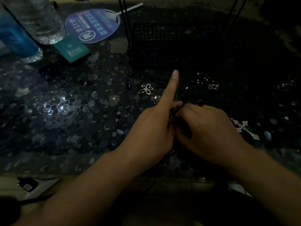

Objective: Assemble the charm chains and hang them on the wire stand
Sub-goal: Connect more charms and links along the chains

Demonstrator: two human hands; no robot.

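A thin chain [176, 93], barely visible, runs between the left hand [156, 126], forefinger extended, and the right hand [210, 131], curled fingers pinching it above the table [65, 111]. Assembly appears underway; next comes threading a charm, perhaps the flower charm [146, 89] or cross charm [244, 128], before the wire stand [162, 43].

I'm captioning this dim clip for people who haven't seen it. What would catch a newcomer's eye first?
The two hands meeting at centre: the left hand points its index finger up and away, while the right hand curls against it, apparently working a thin chain. Next, the silver charms glinting on the dark pebbled table: a flower charm beyond the left hand and a cross charm right of the right hand.
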